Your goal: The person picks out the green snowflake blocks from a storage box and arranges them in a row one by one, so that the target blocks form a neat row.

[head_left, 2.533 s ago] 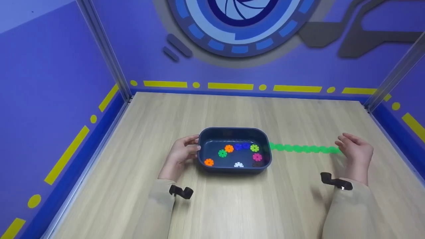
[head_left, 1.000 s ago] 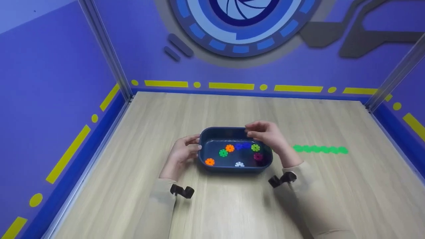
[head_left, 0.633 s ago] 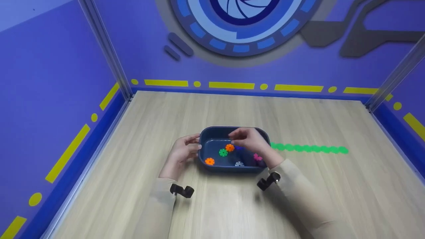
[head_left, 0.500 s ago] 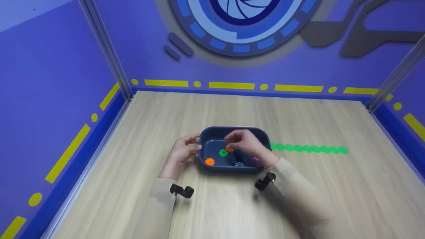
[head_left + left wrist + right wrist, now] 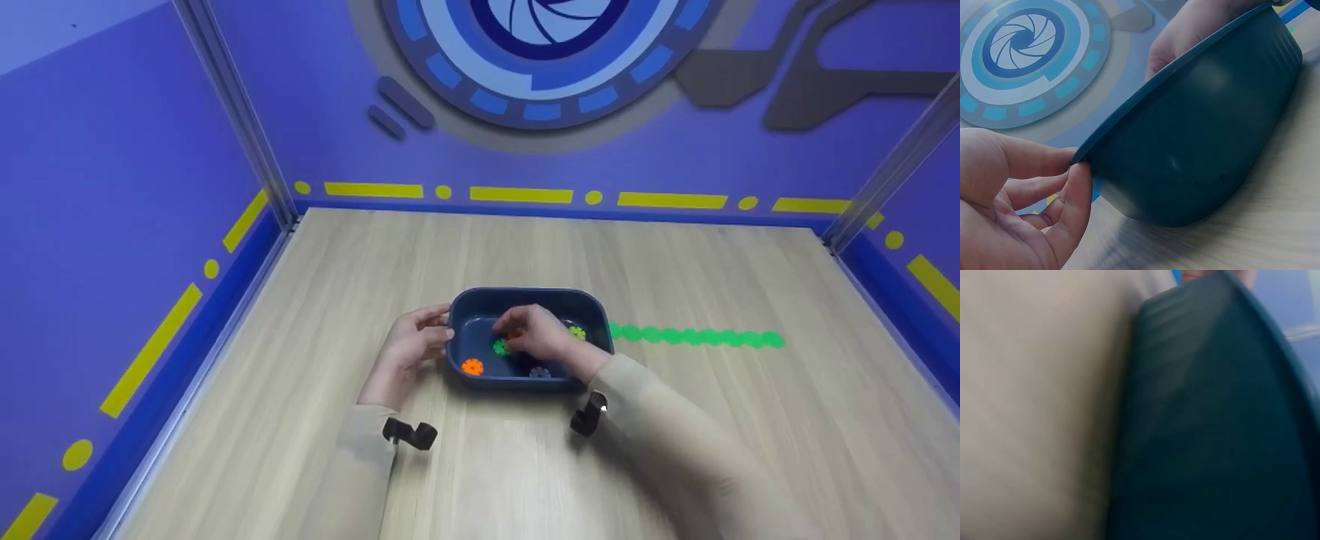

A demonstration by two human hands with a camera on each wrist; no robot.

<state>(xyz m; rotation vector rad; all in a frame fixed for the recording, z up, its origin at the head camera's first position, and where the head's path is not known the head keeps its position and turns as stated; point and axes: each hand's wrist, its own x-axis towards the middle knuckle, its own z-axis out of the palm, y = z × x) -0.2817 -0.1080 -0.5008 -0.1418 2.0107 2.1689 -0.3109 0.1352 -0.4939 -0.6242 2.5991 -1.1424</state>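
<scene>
A dark blue plastic box [image 5: 525, 383] stands on the table. My left hand [image 5: 411, 339] pinches the rim at its left end, and the left wrist view shows thumb and finger on the box's edge [image 5: 1196, 129]. Down inside the box is my right hand [image 5: 541, 334], a gap between thumb and fingertips, beside a green snowflake disc [image 5: 500, 347]. An orange disc [image 5: 517, 332] is partly hidden behind the fingers. The right wrist view is blurred and holds mostly the box's outer wall [image 5: 1202, 439].
More discs lie in the box: orange [image 5: 472, 367], yellow-green [image 5: 577, 332] and a shaded pale one [image 5: 539, 373]. A chain of joined green discs [image 5: 697, 337] runs right from the box across the wooden table [image 5: 300, 450]. Blue panels [image 5: 150, 187] enclose the table.
My right hand has left the green chain's far end, come left over the box and lowered toward the green disc. My left hand has stayed on the rim.
</scene>
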